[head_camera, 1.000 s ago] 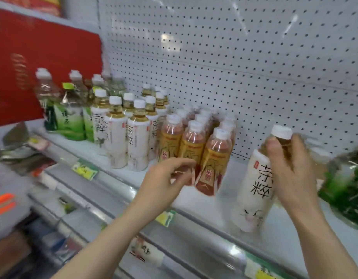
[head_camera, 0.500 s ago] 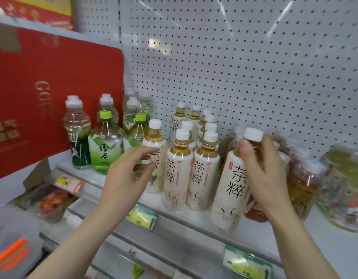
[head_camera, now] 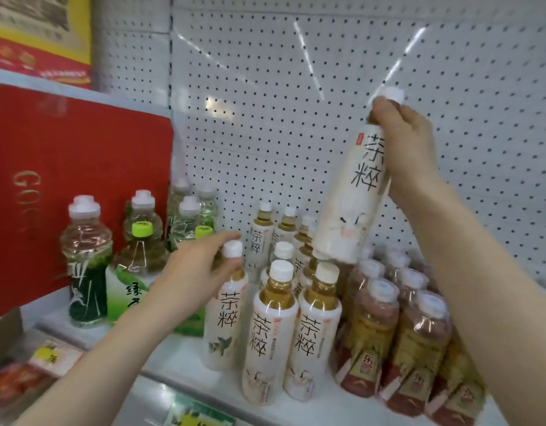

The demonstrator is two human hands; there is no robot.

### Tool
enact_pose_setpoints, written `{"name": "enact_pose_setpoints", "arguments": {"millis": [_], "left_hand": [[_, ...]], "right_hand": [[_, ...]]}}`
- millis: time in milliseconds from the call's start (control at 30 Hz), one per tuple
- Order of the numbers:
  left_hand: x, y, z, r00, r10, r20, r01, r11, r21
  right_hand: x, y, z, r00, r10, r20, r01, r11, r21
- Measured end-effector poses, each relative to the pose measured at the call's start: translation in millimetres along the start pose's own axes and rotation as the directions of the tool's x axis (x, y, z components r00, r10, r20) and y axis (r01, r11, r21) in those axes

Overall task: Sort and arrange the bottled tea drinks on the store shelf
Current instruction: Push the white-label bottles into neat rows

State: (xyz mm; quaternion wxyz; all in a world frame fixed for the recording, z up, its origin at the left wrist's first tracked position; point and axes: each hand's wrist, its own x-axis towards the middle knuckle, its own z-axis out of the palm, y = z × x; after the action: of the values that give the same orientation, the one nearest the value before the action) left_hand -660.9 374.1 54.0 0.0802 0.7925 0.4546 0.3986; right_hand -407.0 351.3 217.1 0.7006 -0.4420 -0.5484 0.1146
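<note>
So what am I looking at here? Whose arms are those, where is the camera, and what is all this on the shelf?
No machine here: these are a person's two bare arms, seen from one camera worn on their head, looking forward and down. In front is a white store shelf with a pegboard back wall. On it stand white-labelled tea bottles in rows, with green-labelled bottles to the left and amber bottles to the right. The right hand grips a lifted bottle by its neck, tilted in the air above the rows. The left hand holds the neck of the front-left bottle, which stands on the shelf.
</note>
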Motion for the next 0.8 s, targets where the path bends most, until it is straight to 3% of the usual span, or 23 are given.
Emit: {"name": "enact_pose_setpoints", "arguments": {"millis": [100, 200, 333, 500, 600, 733, 800], "left_hand": [[4, -11, 4, 0.998, 0.028, 0.055, -0.027, 0.999, -0.020], [10, -24, 2, 0.996, 0.067, 0.060, -0.063, 0.996, -0.062], [14, -36, 3, 0.985, 0.119, 0.122, -0.110, 0.991, -0.077], [20, -44, 3, 0.976, 0.159, 0.150, -0.140, 0.982, -0.130], [26, -47, 1, 0.969, 0.197, 0.151, -0.178, 0.975, -0.134], [28, -51, -1, 0.962, 0.216, 0.166, -0.188, 0.968, -0.168], [29, -52, -2, 0.961, 0.223, 0.167, -0.191, 0.964, -0.185]], "right_hand": [[29, 17, 45, 0.995, 0.071, 0.073, -0.070, 0.997, -0.019], [49, 47, 84, 0.943, 0.217, 0.252, -0.169, 0.965, -0.200], [65, 81, 108, 0.880, 0.329, 0.343, -0.179, 0.897, -0.404], [62, 117, 126, 0.814, 0.363, 0.453, -0.020, 0.798, -0.603], [55, 127, 133, 0.708, 0.452, 0.543, 0.043, 0.740, -0.672], [39, 140, 144, 0.640, 0.489, 0.593, 0.300, 0.551, -0.779], [34, 147, 144, 0.630, 0.509, 0.586, 0.324, 0.514, -0.794]]}}
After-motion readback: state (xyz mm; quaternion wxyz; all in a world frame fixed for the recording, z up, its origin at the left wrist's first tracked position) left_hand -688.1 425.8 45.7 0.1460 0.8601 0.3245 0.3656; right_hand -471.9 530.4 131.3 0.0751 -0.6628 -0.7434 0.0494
